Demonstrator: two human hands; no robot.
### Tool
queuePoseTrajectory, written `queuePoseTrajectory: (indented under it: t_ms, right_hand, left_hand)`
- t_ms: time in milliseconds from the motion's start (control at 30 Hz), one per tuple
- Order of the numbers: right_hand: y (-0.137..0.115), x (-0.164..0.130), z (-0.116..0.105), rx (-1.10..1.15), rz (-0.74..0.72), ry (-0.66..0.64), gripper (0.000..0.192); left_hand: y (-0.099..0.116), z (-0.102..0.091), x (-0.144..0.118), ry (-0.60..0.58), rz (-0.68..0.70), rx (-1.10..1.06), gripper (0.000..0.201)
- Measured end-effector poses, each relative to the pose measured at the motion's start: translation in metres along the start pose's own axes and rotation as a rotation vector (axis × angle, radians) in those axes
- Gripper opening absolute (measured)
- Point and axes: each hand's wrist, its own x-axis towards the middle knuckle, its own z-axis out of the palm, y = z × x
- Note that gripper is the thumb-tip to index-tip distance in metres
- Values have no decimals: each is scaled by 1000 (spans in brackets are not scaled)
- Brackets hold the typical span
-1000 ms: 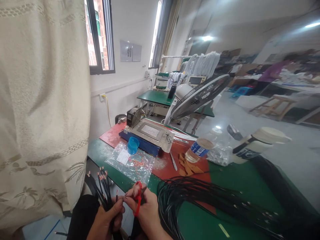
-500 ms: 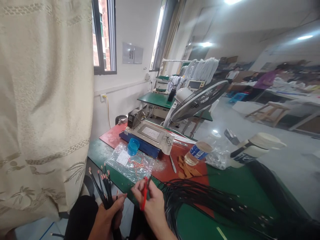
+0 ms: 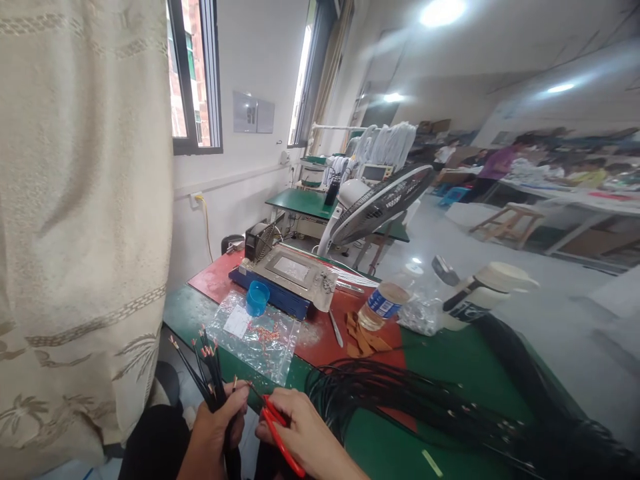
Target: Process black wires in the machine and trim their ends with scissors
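My left hand point(image 3: 220, 420) is closed around a bundle of black cables point(image 3: 214, 377), their stripped copper ends pointing up. One cable end stands apart from the rest, near the thumb and forefinger. My right hand point(image 3: 295, 420) grips red-handled scissors point(image 3: 280, 440), whose dark tips reach toward the left fingertips. Whether the tips touch a wire is too small to tell. Beyond my hands, a clear plastic bag point(image 3: 260, 347) lies on the bench with small copper-coloured pieces point(image 3: 267, 333) on it. A blue round cup point(image 3: 257, 298) stands at the bag's far edge.
A blue-based heating device point(image 3: 280, 287) sits behind the bag. Right of it are a labelled bottle point(image 3: 383, 307), brown scraps point(image 3: 365, 337) and a large jug point(image 3: 480, 293). More black cables point(image 3: 400, 393) cover the green bench at right. A fan point(image 3: 380, 207) stands beyond; people work farther back.
My right hand has turned the scissors from upright to slanting, bringing their tips to the left fingertips. The left hand still holds the cables. The view has shifted slightly.
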Motion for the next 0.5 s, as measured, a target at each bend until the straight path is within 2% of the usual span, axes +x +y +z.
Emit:
queuePoseTrajectory:
  t_ms: [300,500]
  right_hand:
    - [12,4,-9,-29,-13,67,43]
    - [26,8,-8,84,39,111,49]
  left_hand:
    - [-10,5,23,-10,-1,127,35]
    - [-10,10,30,-42,5,187,37]
